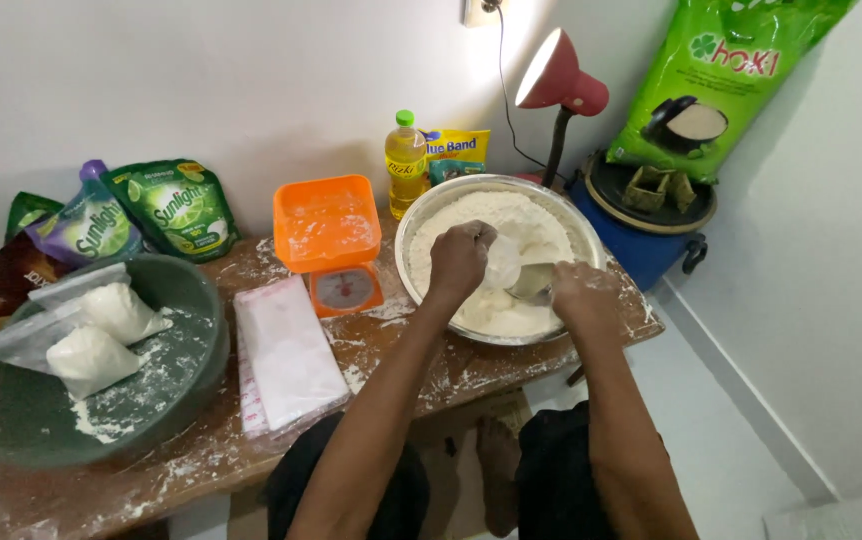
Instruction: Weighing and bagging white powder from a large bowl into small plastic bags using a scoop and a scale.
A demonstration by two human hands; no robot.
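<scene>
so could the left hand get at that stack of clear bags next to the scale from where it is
Probably yes: the left hand is over the flour bowl, and nothing stands between it and the clear bags.

Orange scale [336, 250], green basin [181, 385] (two filled bags inside), red lamp [561, 80]

Two green detergent pouches [166, 205] lean on the wall at the counter's back left, one with a purple cap. A yellow-and-blue margarine packet [459, 150] stands behind the oil bottle's label [405, 166]. A big green sack [726, 70] sits top right.
</scene>
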